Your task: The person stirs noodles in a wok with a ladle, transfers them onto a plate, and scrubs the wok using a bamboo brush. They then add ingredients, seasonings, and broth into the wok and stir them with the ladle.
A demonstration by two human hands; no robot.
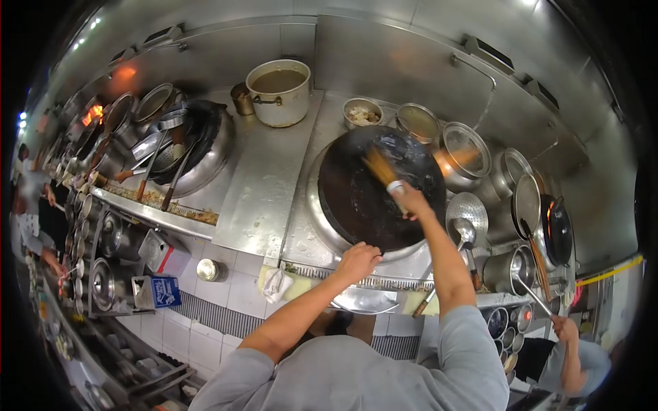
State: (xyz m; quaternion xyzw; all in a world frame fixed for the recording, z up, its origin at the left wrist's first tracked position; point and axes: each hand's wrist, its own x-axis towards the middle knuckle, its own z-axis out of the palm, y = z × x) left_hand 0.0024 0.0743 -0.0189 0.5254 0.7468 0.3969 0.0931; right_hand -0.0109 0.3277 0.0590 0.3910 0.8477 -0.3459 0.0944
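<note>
A large black wok (343, 198) sits on the round steel burner ring in front of me, its inside dark and wet. My right hand (411, 201) is closed round the light handle of a bamboo brush (380, 168), whose bristles touch or hover over the wok's inside. My left hand (360, 262) is at the wok's near rim, fingers bent over the edge; a small part of what it grips is hidden. A white cloth (276, 285) lies on the counter's front edge, left of that hand. A perforated ladle (467, 214) rests right of the wok.
Behind stand a big pot of liquid (279, 92), a bowl of pale pieces (362, 113) and steel strainers. Another wok (199, 147) with ladles is at the left. At the right, a co-worker's hand (565, 329) holds a ladle near a flaming wok (556, 229).
</note>
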